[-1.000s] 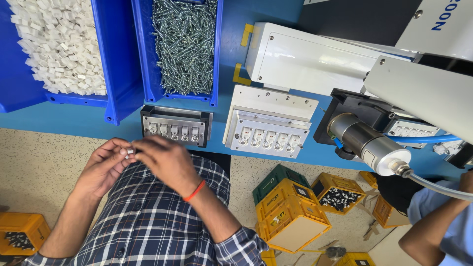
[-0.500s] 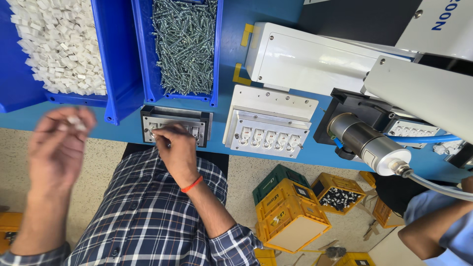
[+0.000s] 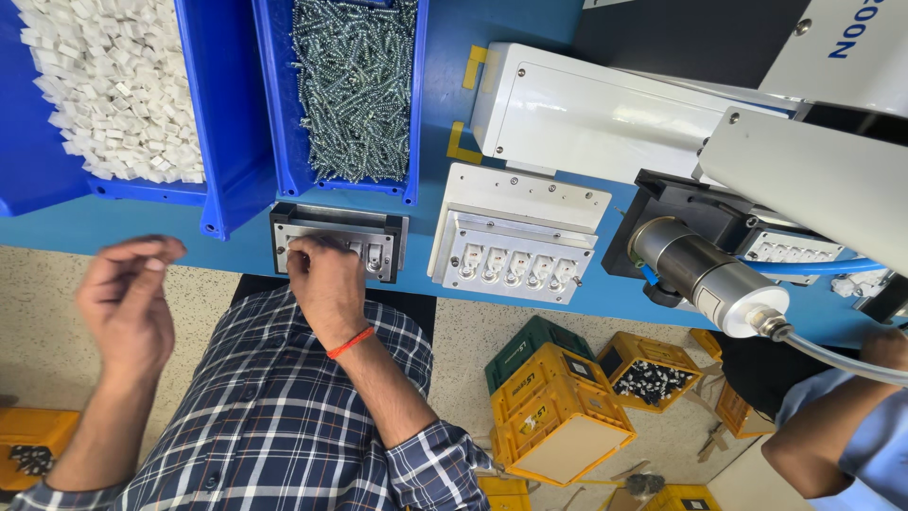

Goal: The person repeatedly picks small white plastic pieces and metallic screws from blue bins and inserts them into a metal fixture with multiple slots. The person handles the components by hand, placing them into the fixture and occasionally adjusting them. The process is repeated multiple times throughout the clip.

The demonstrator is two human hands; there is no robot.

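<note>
My right hand (image 3: 326, 284), with an orange band at the wrist, rests its bent fingers on the left slots of a small grey metal fixture (image 3: 380, 248) at the edge of the blue bench. The fingertips are hidden, so I cannot tell what they hold. My left hand (image 3: 128, 303) hovers off the bench to the left, thumb pinched against forefinger with a pale speck between them. It is blurred. Above it stands a blue bin of small white plastic pieces (image 3: 113, 95).
A second blue bin holds silver screws (image 3: 355, 85). Right of the grey fixture sit a white multi-slot fixture (image 3: 515, 251), a white machine housing (image 3: 605, 114) and a metal cylinder with a hose (image 3: 700, 274). Yellow crates (image 3: 558, 407) stand on the floor. Another person's arm (image 3: 832, 426) is at lower right.
The hands were together over my lap holding white pieces. The right hand moved up onto the grey fixture, and the left swung out left and has now dropped lower.
</note>
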